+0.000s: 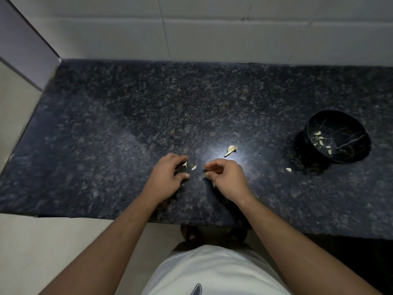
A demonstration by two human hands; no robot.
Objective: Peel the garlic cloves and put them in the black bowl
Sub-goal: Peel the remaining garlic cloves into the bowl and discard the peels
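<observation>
Head view: left hand (170, 174) curled, pinching small garlic piece (185, 164); right hand (225, 177) curled, contents not discernible. Black bowl (338, 137) well right, peeled cloves (321, 139) inside; stray clove (288, 169) beside it. Risk: far reach to bowl, clove slips, lands on counter (106, 124).

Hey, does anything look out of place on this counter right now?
One pale garlic piece lies on the counter just left of the black bowl, outside it, while others sit inside. It may have missed.
</observation>
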